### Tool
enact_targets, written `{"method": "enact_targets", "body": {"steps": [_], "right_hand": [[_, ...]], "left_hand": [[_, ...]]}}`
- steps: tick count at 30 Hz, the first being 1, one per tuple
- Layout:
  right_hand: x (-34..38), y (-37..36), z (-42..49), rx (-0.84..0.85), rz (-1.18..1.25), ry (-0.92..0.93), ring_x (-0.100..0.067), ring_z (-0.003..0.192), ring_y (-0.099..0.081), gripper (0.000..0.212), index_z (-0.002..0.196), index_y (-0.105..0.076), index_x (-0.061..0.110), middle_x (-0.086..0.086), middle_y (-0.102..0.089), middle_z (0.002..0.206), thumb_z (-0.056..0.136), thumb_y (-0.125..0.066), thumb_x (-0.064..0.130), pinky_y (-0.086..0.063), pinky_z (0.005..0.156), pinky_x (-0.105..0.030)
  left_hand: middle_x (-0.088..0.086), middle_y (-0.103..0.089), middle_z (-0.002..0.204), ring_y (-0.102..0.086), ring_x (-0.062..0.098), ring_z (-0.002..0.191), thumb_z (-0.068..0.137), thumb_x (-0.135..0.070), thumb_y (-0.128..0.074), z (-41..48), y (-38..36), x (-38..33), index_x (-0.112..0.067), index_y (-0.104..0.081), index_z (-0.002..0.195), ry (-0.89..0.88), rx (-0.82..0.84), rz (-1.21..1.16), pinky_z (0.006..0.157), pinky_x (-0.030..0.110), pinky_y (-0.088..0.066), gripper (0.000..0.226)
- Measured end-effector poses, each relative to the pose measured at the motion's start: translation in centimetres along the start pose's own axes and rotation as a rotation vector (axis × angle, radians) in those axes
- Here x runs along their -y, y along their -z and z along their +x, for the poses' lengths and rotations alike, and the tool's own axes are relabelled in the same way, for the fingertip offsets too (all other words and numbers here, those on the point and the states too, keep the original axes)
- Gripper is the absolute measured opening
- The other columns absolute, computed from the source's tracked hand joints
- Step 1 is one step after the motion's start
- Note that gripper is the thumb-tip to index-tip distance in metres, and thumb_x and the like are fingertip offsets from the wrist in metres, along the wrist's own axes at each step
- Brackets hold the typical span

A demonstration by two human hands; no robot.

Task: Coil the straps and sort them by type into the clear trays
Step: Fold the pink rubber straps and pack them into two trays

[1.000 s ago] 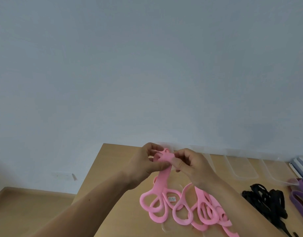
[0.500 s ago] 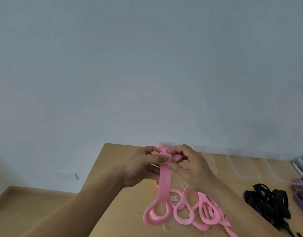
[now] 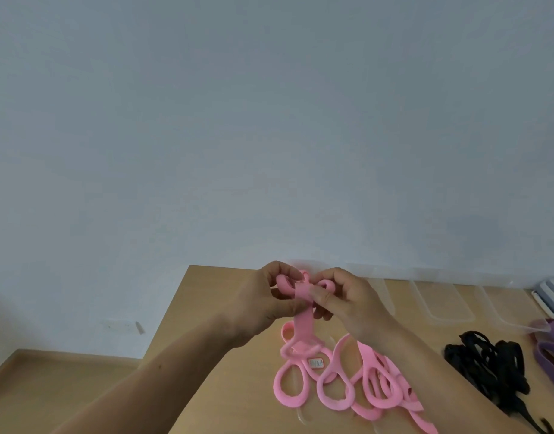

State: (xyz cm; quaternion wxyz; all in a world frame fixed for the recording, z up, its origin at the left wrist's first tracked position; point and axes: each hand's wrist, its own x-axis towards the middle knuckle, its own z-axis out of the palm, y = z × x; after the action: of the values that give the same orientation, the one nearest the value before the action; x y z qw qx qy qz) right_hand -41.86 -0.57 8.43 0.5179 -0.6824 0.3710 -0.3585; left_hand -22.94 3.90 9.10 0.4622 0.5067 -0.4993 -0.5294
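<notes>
I see a plain, pale blue-grey wall [image 3: 269,120] filling most of my view, softly and evenly lit. A light wooden surface [image 3: 206,308] butts against it. Lower left lies a tan wooden floor [image 3: 50,396], with a white outlet [image 3: 119,325] low on the wall.

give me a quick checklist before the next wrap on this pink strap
1. Both hands holding pink strap: ok, left hand and right hand pinch its upper end.
2. Coil started: ok, small roll between the fingers.
3. Whole strap coiled: not ok, loops lie loose on the table.
4. Loops clear of black straps: ok, apart.
5. Loops untangled among themselves: cannot tell.
6. Clear tray in sight: ok, beyond the right hand.
</notes>
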Motion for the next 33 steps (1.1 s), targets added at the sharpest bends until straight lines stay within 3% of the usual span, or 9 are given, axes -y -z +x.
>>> {"method": "enact_targets", "body": {"steps": [2,6,9,13,17,19,23,27,33], "right_hand": [[-0.1,0.0,-0.1,-0.02,-0.009,0.037,-0.016,0.064,-0.068,0.01,0.093,-0.067,0.02,0.003,-0.07,0.074,0.086,-0.074,0.018,-0.054,0.062,-0.022],[-0.2,0.0,-0.1,-0.069,-0.026,0.123,-0.003,0.07,-0.061,0.017,0.09,-0.066,0.03,0.014,-0.066,0.078,0.08,-0.078,0.023,-0.05,0.065,-0.017],[-0.1,-0.2,0.0,-0.057,-0.019,0.146,-0.004,0.074,-0.06,0.021,0.091,-0.064,0.033,0.016,-0.066,0.083,0.079,-0.077,0.021,-0.05,0.069,-0.019],[-0.2,-0.3,0.1,-0.06,-0.061,0.176,-0.007,0.079,-0.063,0.026,0.092,-0.06,0.037,0.016,-0.066,0.087,0.078,-0.075,0.02,-0.052,0.072,-0.022],[-0.5,-0.6,0.0,-0.064,-0.11,0.201,-0.002,0.081,-0.064,0.041,0.092,-0.057,0.042,0.02,-0.066,0.09,0.082,-0.076,0.008,-0.051,0.072,-0.017],[-0.6,-0.8,0.0,-0.065,-0.13,0.201,-0.001,0.08,-0.063,0.039,0.091,-0.056,0.042,0.021,-0.066,0.09,0.08,-0.078,0.012,-0.051,0.071,-0.016],[-0.5,-0.5,-0.1,-0.03,-0.025,0.131,-0.013,0.082,-0.064,0.029,0.092,-0.06,0.036,0.008,-0.068,0.089,0.071,-0.077,0.028,-0.055,0.072,-0.028],[-0.4,-0.4,0.1,0.019,0.067,0.06,-0.016,0.07,-0.063,0.019,0.097,-0.062,0.016,0.003,-0.066,0.073,0.089,-0.07,0.03,-0.053,0.065,-0.03],[-0.4,-0.4,0.1,0.019,0.06,-0.009,-0.015,0.057,-0.058,0.015,0.092,-0.067,0.015,0.005,-0.061,0.061,0.093,-0.062,0.029,-0.05,0.055,-0.025]], "left_hand": [[0.024,-0.069,0.11,-0.069,0.041,0.101,0.078,0.004,-0.08,0.0,0.0,0.0,-0.004,-0.056,0.114,0.024,0.01,-0.008,0.089,0.05,-0.057,0.044],[0.021,-0.073,0.1,-0.069,0.043,0.095,0.086,-0.001,-0.073,-0.1,0.0,-0.1,-0.002,-0.07,0.105,0.077,0.068,0.042,0.081,0.045,-0.06,0.019],[0.02,-0.074,0.098,-0.069,0.038,0.088,0.086,0.0,-0.07,-0.1,0.2,-0.3,-0.003,-0.073,0.101,0.081,0.074,0.037,0.076,0.041,-0.059,0.016],[0.02,-0.071,0.099,-0.068,0.029,0.086,0.086,0.0,-0.066,-0.1,0.4,-0.6,0.003,-0.069,0.106,0.087,0.127,-0.001,0.084,0.046,-0.055,0.02],[0.028,-0.069,0.107,-0.069,0.039,0.094,0.09,-0.029,-0.069,-0.2,0.4,-0.8,0.005,-0.062,0.113,0.123,0.154,-0.04,0.09,0.05,-0.054,0.042],[0.029,-0.069,0.105,-0.067,0.047,0.098,0.086,-0.029,-0.073,-0.2,0.4,-0.6,0.005,-0.059,0.114,0.129,0.098,-0.056,0.091,0.056,-0.054,0.046],[0.034,-0.064,0.109,-0.068,0.045,0.094,0.078,-0.017,-0.079,-0.1,0.6,-0.2,0.003,-0.059,0.109,0.08,0.051,-0.093,0.086,0.054,-0.057,0.042],[0.032,-0.061,0.113,-0.069,0.032,0.087,0.073,-0.011,-0.081,-0.2,0.6,0.1,-0.007,-0.066,0.103,0.005,0.001,-0.063,0.076,0.037,-0.057,0.035],[0.027,-0.064,0.112,-0.069,0.039,0.091,0.077,-0.009,-0.08,-0.6,0.5,0.5,-0.014,-0.066,0.106,-0.041,0.049,-0.082,0.082,0.05,-0.058,0.033]]}}
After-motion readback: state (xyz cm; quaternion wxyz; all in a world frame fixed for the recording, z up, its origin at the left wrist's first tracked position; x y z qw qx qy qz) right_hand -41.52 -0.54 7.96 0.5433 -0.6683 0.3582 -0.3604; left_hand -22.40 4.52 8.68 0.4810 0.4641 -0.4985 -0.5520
